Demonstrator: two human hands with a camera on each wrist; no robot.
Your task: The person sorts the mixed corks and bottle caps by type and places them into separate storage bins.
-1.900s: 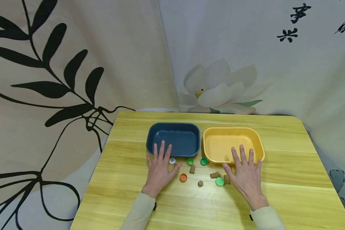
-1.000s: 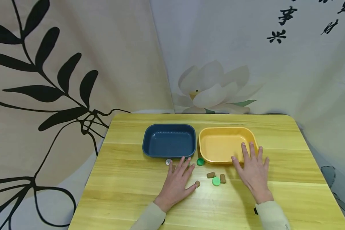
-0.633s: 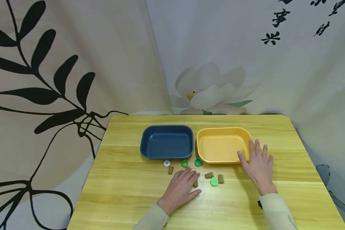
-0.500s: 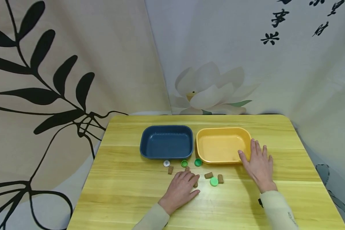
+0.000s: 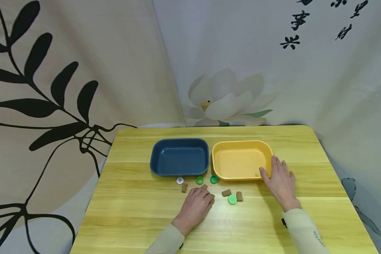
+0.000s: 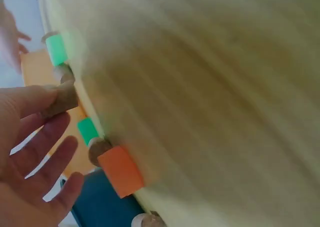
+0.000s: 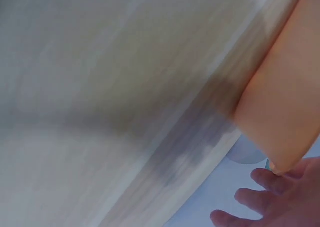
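Low over the table, my left hand (image 5: 195, 209) pinches a cork (image 6: 64, 99) between thumb and index finger; the other fingers are spread, and the head view hides this cork behind the hand. An orange bottle cap (image 6: 121, 172) stands on the table under that hand, also hidden from the head view. At the right end of the yellow tray (image 5: 219, 173) is my right hand (image 5: 282, 183), thumb over the near rim and extended fingers along the side. Nearby lie a light green cap (image 5: 232, 199) and two corks, one of them brown and upright (image 5: 239, 196).
Left of the yellow tray stands a dark blue tray (image 5: 180, 174). In front of the trays lie a white cap (image 5: 180, 180), a green cap (image 5: 199, 180), a darker green cap (image 5: 214, 179) and more corks (image 5: 185, 187). A printed curtain (image 5: 127, 70) hangs behind the table.
My left hand has come right and nearer from the blue tray's front, closing thumb and index finger on a cork. The right hand has shifted from over the yellow tray to its right end.
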